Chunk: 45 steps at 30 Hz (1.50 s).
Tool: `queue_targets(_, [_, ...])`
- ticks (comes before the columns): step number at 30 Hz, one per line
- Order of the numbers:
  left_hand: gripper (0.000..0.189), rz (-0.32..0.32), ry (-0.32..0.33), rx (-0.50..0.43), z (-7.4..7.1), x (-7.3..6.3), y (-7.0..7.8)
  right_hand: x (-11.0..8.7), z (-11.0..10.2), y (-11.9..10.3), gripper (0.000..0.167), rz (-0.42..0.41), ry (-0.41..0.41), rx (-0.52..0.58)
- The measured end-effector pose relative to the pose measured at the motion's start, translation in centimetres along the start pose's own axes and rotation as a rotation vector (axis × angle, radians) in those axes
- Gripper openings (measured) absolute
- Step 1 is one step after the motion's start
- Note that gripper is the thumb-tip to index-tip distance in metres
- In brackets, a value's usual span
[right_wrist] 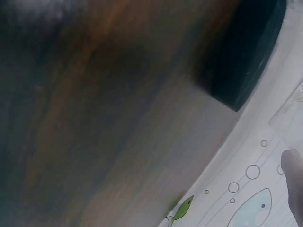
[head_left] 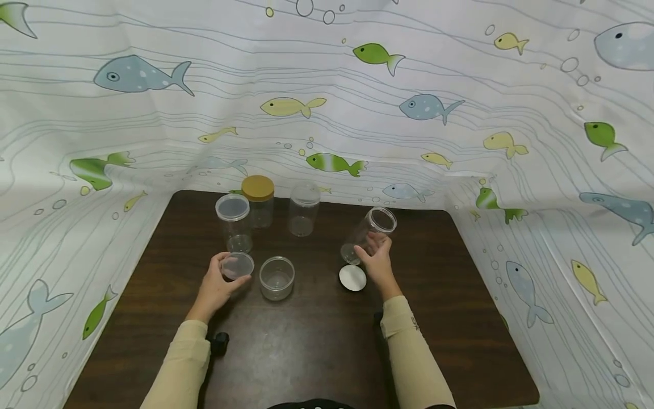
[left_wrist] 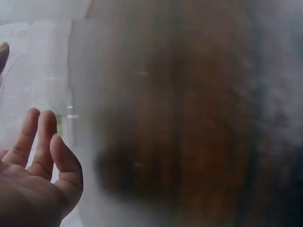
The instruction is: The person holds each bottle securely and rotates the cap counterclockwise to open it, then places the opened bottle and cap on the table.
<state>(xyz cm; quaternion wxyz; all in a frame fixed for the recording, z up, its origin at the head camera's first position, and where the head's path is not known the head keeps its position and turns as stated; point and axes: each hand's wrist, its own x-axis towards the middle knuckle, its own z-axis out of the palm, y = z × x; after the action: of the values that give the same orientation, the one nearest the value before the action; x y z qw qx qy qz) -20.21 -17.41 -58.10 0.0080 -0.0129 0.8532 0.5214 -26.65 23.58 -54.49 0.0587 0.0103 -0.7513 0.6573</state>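
Observation:
My left hand (head_left: 217,287) pinches a round translucent lid (head_left: 238,264) between thumb and fingers, left of a short, open clear jar (head_left: 277,279). In the left wrist view, the fingers (left_wrist: 66,161) of that hand show at the lower left. Over on the right, my right hand (head_left: 378,258) holds a tall clear jar (head_left: 356,238) with an open mouth, its top leaning to the right. Just below that jar lies a round black lid (head_left: 352,278), its white inner side up. The right wrist view shows the black lid's edge (right_wrist: 246,61) large and close.
Toward the back left stand a tall clear jar with a translucent lid (head_left: 233,208) and another with a yellow lid (head_left: 258,188). A third lidded clear jar (head_left: 304,210) stands beside them. A fish-patterned sheet (head_left: 327,130) borders the dark wooden table (head_left: 306,352).

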Motion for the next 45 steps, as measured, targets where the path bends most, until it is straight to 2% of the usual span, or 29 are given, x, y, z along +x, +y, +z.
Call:
queue_targets(4, [0.09,-0.013,-0.028,0.022,0.3,0.0,-0.2,0.7,0.0,0.6,0.072,0.004,0.025,-0.023])
queue_targets(9, [0.088,-0.059,-0.016,0.087,0.4,0.2,-0.2,1.4,-0.1,0.9,0.073,0.042,0.004,-0.051])
queue_targets(12, [0.088,-0.058,-0.037,0.146,0.6,0.4,-0.2,1.4,-0.2,0.7,0.074,0.078,-0.012,-0.036])
queue_targets(19, [0.083,-0.009,-0.054,0.277,0.9,0.4,-0.4,0.6,0.1,-2.3,0.071,0.097,-0.022,-0.076])
queue_targets(23, [0.079,-0.007,-0.034,0.307,1.2,0.4,-0.6,0.6,0.3,-2.7,0.073,0.127,-0.021,-0.139])
queue_targets(30, [0.076,0.013,-0.007,0.34,1.2,0.6,-0.8,3.1,0.3,1.7,0.075,0.11,0.006,-0.196])
queue_targets(39, [0.076,0.013,-0.004,0.355,1.3,0.7,-0.7,3.6,0.5,2.3,0.07,0.098,0.009,-0.204])
queue_targets(45, [0.076,0.012,-0.008,0.364,1.1,0.7,-0.6,3.9,0.7,2.7,0.074,0.088,0.018,-0.221])
